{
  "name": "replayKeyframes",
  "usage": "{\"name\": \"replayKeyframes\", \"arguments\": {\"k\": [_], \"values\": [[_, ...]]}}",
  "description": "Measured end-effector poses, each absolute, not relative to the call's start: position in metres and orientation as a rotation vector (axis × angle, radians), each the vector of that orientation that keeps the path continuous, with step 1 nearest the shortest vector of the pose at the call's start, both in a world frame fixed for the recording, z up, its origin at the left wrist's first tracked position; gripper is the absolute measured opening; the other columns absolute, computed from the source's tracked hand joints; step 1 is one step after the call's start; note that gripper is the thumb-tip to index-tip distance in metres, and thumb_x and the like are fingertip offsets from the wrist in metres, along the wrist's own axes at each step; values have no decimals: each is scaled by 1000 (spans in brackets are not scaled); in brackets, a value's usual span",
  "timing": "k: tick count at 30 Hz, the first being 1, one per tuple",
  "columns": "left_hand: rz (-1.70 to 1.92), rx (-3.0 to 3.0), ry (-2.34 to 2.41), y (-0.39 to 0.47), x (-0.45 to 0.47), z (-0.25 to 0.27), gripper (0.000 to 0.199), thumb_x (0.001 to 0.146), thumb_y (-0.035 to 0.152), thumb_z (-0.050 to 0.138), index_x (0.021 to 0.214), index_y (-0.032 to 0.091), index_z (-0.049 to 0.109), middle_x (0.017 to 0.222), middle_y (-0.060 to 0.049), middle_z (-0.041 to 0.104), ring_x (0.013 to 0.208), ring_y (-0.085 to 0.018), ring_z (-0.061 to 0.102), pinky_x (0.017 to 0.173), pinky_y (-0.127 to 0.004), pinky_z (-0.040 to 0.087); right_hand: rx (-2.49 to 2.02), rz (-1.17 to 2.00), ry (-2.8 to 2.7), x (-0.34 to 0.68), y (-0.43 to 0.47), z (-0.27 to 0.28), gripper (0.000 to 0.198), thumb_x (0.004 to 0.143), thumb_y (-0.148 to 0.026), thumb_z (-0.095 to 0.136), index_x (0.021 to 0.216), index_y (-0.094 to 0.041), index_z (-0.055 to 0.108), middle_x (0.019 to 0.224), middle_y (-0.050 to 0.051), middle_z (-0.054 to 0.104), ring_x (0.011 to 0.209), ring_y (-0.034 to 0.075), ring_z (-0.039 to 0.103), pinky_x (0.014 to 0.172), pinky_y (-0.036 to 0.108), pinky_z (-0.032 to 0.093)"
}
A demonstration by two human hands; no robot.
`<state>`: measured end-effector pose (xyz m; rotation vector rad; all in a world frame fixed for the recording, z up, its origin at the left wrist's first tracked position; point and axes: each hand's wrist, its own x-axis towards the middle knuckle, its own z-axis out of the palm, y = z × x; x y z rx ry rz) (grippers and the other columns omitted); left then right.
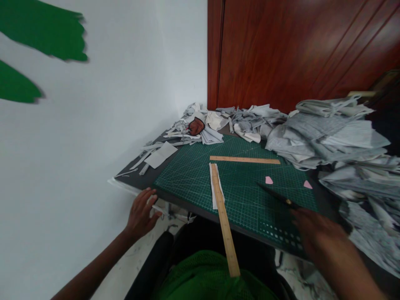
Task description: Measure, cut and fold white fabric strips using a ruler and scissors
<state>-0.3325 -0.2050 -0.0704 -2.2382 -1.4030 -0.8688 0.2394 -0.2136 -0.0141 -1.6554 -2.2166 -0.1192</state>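
Note:
My left hand [143, 213] is beside the table's front left edge, fingers apart and holding nothing. My right hand [315, 233], blurred, is at the right front of the green cutting mat [187, 175], closed around the handles of dark scissors [278, 196]. The scissors' blades point left over the mat, seemingly together. A wooden ruler [226, 229] lies over a narrow white fabric strip [214, 193] and juts past the front edge toward my body. Another wooden ruler [245, 160] lies crosswise farther back. Two small pink pieces, one left [268, 180] and one right [308, 184], rest near the scissors.
Grey fabric is stacked high on the right [328, 133]. Fabric scraps [250, 121] pile along the back, with a brown item [196, 126] among them. A pale rectangular piece [161, 154] and thin strips lie at left. A white wall [109, 83] and wooden door [281, 54] stand behind.

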Motion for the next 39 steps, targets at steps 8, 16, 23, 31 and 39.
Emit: {"name": "replayKeyframes", "arguments": {"k": [8,16,23,31,39], "values": [[-560,-2866,-1058,-134,-205,-12,61,98,31,63,156,26,43,152,-11,55,149,-29,43,124,-51,38,-1450,195,-2567,55,-271,-39,90,63,-35,97,146,-30,62,137,24,68,117,48,68,94,59,58],[-481,-3000,-1043,-145,-181,-2,61,97,29,64,155,20,44,161,-13,46,158,-31,26,130,-54,26,-1756,292,-2365,67,-276,-69,87,82,11,42,160,-28,45,109,14,76,93,29,78,75,34,65],[-527,-2949,-1068,-148,-167,-7,76,96,32,67,162,20,29,169,-14,31,161,-34,16,130,-55,23,-1671,491,-2123,90,-276,-62,69,97,-8,38,163,-28,38,131,19,72,100,33,78,79,41,64],[-739,-2909,-1318,-155,-152,-12,104,90,27,74,166,18,3,170,-19,27,161,-33,17,128,-53,31,-1525,602,-1858,100,-294,-74,55,105,-29,47,159,-34,45,111,12,79,94,32,80,76,38,66],[-754,-2755,-1548,-160,-110,-22,82,92,40,74,158,18,31,154,-19,53,144,-36,50,120,-53,41,-1618,259,-1983,137,-327,-83,60,106,-27,38,162,-48,31,97,6,81,72,25,81,55,29,63]]}}
